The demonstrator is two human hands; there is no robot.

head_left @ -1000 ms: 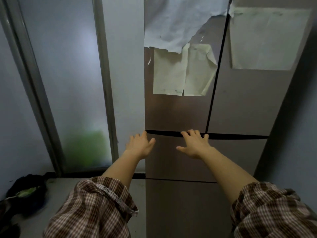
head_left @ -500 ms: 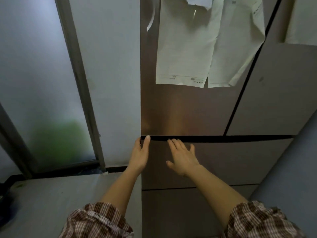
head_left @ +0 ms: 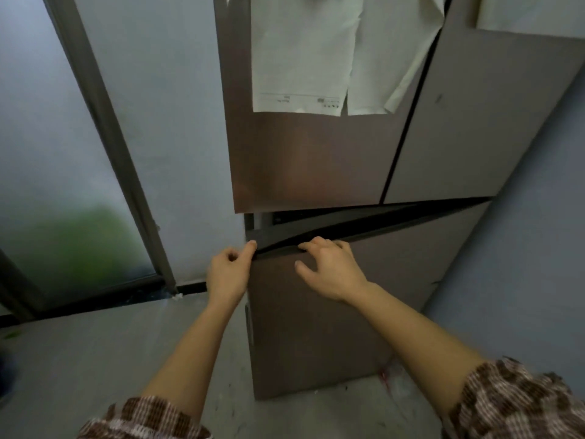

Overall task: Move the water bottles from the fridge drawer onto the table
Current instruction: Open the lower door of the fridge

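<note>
The person is leaning over the brown fridge drawer [head_left: 323,327], which is standing slightly ajar, its left end farther out than its right, so a dark gap is showing under the upper doors [head_left: 316,160]. The left hand [head_left: 228,270] is pinching the drawer's top left corner, fingers curled shut on the edge, while the right hand [head_left: 329,267] is hooking its fingers [head_left: 311,245] over the top lip just beside it, thumb resting on the front panel. The water bottles are not showing at all; they are presumably lying inside the drawer, and no surface to carry them is appearing in view either. Both hands are gripping near the left end, so the pull is looking uneven to me, and the drawer could be skewing on its runners and jamming if it is dragged out that way. Fingertips tucked into the gap are also risking a pinch should the drawer slide back. The papers [head_left: 304,58] hanging on the door above are dangling close to the person's head and might get brushed
</note>
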